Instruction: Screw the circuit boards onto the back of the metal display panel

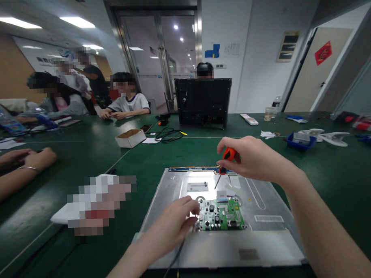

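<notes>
My right hand (pixel 250 157) is closed around the orange and black handle of a screwdriver (pixel 228 154). Its thin shaft slants down to the left, with the tip above the metal back of a flat display panel (pixel 181 183). On that panel lies a green circuit board (pixel 221 214), with a pale flat connector at its top edge. The curled fingers of my left hand (pixel 179 216) are at the board's left edge; what they pinch, if anything, is hidden. A dark cable (pixel 176 257) runs from below that hand towards the front edge.
A black monitor (pixel 204 102) stands across the green table, with a person behind it. An open cardboard box (pixel 130 138) and a coiled black cable (pixel 170 134) are beyond the panel. A blue tray (pixel 301 142) sits right; another person's hands (pixel 37 162) rest left.
</notes>
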`<state>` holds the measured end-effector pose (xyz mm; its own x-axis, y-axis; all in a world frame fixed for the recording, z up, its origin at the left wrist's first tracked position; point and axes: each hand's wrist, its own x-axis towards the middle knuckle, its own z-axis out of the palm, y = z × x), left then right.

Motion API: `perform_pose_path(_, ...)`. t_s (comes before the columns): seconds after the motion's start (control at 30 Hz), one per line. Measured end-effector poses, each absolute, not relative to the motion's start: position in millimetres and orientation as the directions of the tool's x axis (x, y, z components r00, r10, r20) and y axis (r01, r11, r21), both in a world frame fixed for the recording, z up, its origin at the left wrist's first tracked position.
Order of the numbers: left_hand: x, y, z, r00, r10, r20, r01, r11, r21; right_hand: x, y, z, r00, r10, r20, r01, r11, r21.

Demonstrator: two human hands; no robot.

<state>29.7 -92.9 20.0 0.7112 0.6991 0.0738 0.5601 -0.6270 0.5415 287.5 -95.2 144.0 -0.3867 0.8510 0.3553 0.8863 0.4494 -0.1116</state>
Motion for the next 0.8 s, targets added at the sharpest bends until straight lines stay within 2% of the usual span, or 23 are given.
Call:
perform_pose_path(0.1, 34.2, -105.8, 9.9, 0.706, 0.707, 0.045, 0.56, -0.596, 0.576, 285.1, -95.4, 143.7, -0.396, 0.853, 0.341, 0.883, 0.456, -0.114)
perform_pose_path(0.43, 32.2, -113.6, -18.8, 0.661, 0.727, 0.186, 0.48, -0.6, 0.64, 277.6, -94.3, 137.4, -0.418, 0.847, 0.328, 0.879, 0.469, -0.092)
perform_pose_path(0.8, 34.4, -122.1, -6.4, 0.665, 0.737, 0.119, 0.493, -0.554, 0.671, 275.9, -94.2, 136.9, -0.425, 0.851, 0.31, 0.878, 0.471, -0.089)
